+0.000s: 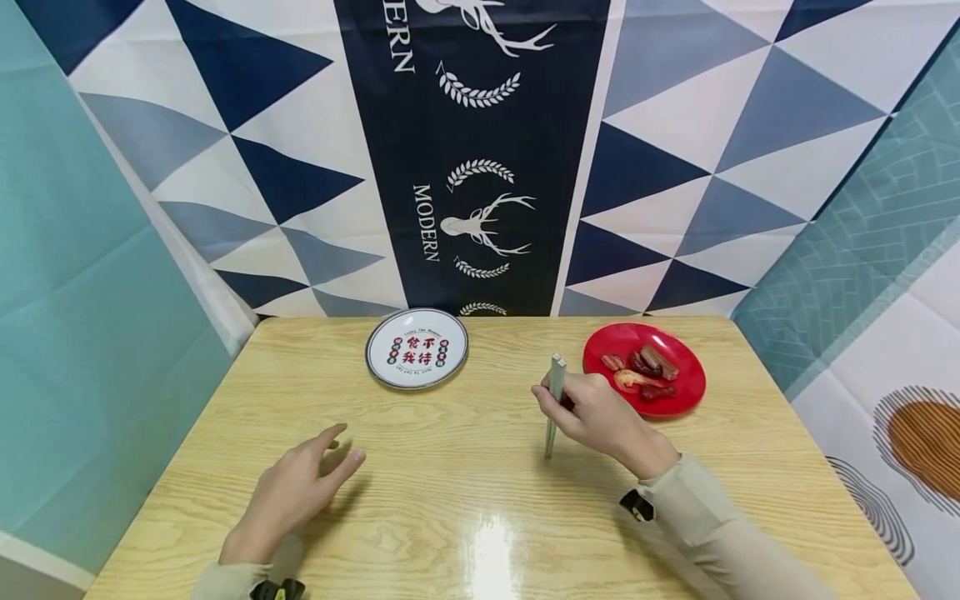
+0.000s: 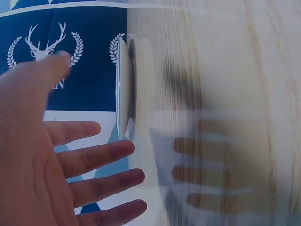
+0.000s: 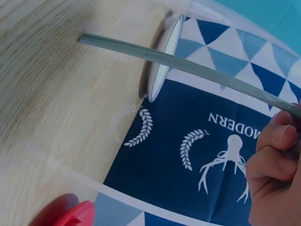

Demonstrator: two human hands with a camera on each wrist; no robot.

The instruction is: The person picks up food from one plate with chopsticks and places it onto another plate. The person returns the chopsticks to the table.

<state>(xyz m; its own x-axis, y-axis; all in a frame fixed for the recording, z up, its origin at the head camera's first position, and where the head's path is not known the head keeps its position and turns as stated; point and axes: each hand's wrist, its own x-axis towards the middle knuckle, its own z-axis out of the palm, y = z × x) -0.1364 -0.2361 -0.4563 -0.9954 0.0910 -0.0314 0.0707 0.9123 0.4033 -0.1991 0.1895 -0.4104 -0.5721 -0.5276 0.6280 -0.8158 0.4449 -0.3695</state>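
Note:
Pinched together in my right hand (image 1: 603, 414) is a pair of grey-green chopsticks (image 1: 557, 382), held nearly upright with the tips pointing down at the wooden table. Whether the tips touch the wood I cannot tell. In the right wrist view the chopsticks (image 3: 202, 70) lie closed against each other, with curled fingers (image 3: 275, 157) around the upper end. A red plate (image 1: 600, 343) with several pieces of meat or their look-alikes (image 1: 643, 365) stands just behind and right of that hand. My left hand (image 1: 288, 492) hovers over the table's left part, fingers apart, holding nothing.
A white plate (image 1: 384, 372) with a dark rim and red and black characters stands at the back, left of centre. The table (image 1: 450, 492) ends at a patterned cloth (image 1: 487, 125) behind. Teal cloth (image 1: 82, 317) hangs on the left, and more cloth (image 1: 855, 242) on the right.

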